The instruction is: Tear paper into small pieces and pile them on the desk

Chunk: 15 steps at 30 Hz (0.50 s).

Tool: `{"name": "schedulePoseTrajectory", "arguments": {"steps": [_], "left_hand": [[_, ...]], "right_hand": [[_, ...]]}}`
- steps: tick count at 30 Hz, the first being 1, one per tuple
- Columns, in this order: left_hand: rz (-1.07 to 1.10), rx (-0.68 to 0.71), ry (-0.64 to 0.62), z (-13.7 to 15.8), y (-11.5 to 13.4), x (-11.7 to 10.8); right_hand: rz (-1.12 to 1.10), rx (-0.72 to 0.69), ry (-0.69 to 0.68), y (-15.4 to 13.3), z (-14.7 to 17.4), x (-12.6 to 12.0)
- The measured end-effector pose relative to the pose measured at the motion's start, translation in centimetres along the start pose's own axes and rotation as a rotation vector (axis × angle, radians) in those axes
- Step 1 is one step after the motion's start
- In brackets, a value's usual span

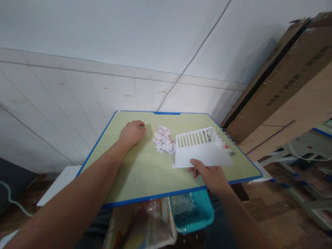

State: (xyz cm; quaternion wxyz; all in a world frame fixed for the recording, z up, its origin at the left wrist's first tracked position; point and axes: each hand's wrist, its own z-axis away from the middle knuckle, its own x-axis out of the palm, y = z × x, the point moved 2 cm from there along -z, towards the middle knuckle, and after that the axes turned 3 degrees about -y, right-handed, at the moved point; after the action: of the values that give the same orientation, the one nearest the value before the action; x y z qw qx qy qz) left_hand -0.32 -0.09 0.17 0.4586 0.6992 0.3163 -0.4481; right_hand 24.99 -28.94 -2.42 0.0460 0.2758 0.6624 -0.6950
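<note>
My right hand (207, 173) grips the near edge of a white slotted sheet (197, 155), thumb on top and fingers curled below. A row of several long slots runs along its far side, and a blurred patch covers its far right corner. The sheet's left edge touches a heap of small white paper pieces (163, 140) with pinkish marks. To the left of that heap, my left hand (133, 133) rests on the green-topped table (135, 180). Its fingers are loosely bent with a small gap to the thumb, and nothing shows in them.
Below the table's near edge sit a turquoise bin (193, 224) with small pale pieces inside and a patterned cloth or bag (155, 228). Large cardboard boxes (280, 90) lean at the right. A grey cable (192, 60) runs down the wall behind the table.
</note>
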Motion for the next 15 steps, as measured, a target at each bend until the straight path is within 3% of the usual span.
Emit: {"name": "schedulePoseTrajectory", "arguments": {"steps": [15], "left_hand": [[-0.035,-0.006,-0.031,0.12,0.49,-0.41]], "right_hand": [[-0.024,-0.005,0.006,0.16,-0.06,-0.07]]}}
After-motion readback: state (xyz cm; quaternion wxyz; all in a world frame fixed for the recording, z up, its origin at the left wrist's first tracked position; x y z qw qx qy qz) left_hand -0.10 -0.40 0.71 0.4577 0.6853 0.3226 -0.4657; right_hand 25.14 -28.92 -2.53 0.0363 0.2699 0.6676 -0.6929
